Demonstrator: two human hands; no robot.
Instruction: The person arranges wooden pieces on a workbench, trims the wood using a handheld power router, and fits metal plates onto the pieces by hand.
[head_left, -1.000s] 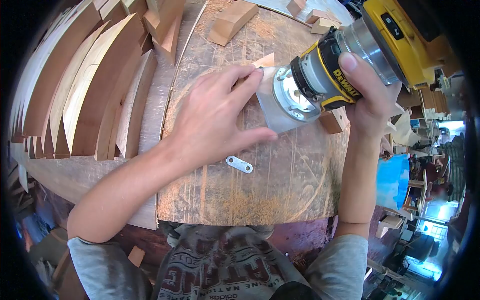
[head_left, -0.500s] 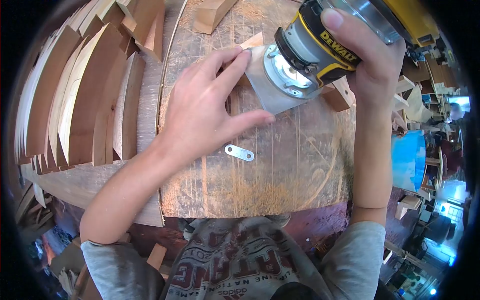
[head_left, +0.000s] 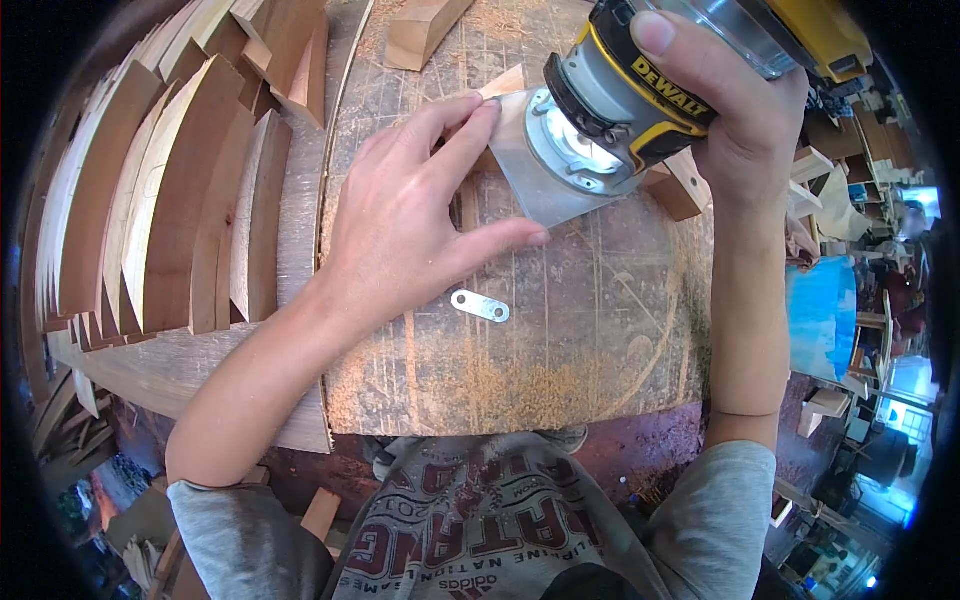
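Note:
My right hand [head_left: 730, 110] is wrapped round a yellow and black router [head_left: 640, 95], tilted, with a lit base. A clear square base plate [head_left: 545, 195] sits under the router, over a wooden piece [head_left: 505, 82] mostly hidden by my hand and the plate. My left hand [head_left: 420, 200] has its fingertips on the plate's left corner and the wood, with the thumb stretched out along the plate's near edge. Below the left thumb a small metal plate with two holes [head_left: 480, 306] lies on the worktable [head_left: 560, 350].
Curved wooden pieces [head_left: 180, 200] stand stacked at the left. A wooden block [head_left: 425, 30] lies at the table's far side, another [head_left: 680, 190] beside the router. Sawdust covers parts of the table. A blue sheet [head_left: 822, 318] is at the right, beyond my arm.
The camera view has shifted, so the table and both hands appear slightly displaced. Both hands keep their places on the router and plate, which look otherwise unchanged.

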